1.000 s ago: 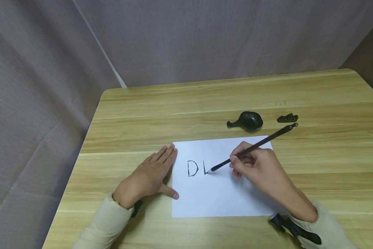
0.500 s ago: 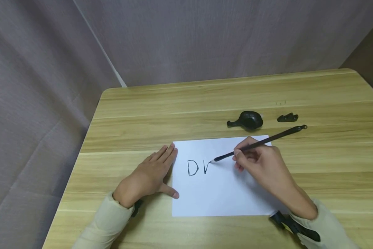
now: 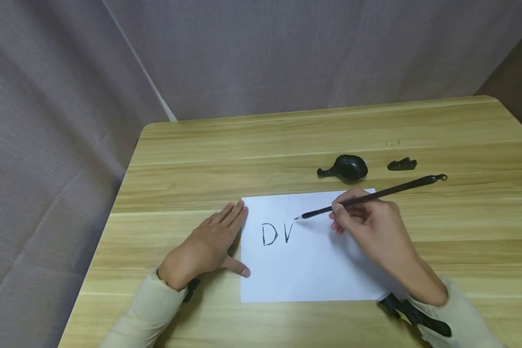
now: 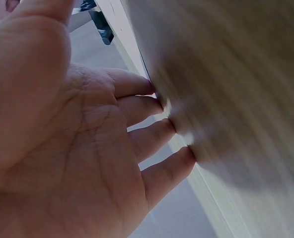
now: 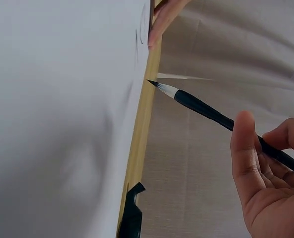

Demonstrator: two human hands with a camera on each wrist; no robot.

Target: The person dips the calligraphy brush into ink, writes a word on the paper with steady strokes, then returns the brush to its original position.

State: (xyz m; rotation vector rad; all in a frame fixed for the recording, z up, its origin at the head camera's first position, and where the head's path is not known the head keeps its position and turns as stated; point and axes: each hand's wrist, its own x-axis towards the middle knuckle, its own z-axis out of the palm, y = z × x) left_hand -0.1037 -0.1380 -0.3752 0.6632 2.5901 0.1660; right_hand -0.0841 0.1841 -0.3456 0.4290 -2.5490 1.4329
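Observation:
A sheet of white paper (image 3: 287, 275) lies on the wooden table, bearing a black letter D and, to its right, a V-shaped pair of strokes. My right hand (image 3: 371, 227) pinches a dark-handled writing brush (image 3: 400, 187) between thumb and fingers. In the right wrist view the brush (image 5: 201, 107) has white bristles with a black tip, held off the paper. My left hand (image 3: 208, 246) lies with its fingers spread at the paper's left edge, fingertips and thumb touching the sheet. The left wrist view shows the left fingertips (image 4: 169, 166) against the tabletop.
Behind the paper sits a small black ink dish (image 3: 350, 168) with a spout-like handle pointing left. Right of it is a small black brush rest (image 3: 402, 164). A grey curtain (image 3: 287, 58) hangs beyond the table's back edge (image 3: 261, 117).
From the lower end of the vertical stroke, the brush has drawn a slanting stroke up to the right, making a V shape. The brush tip then lifted off. The left hand stays put.

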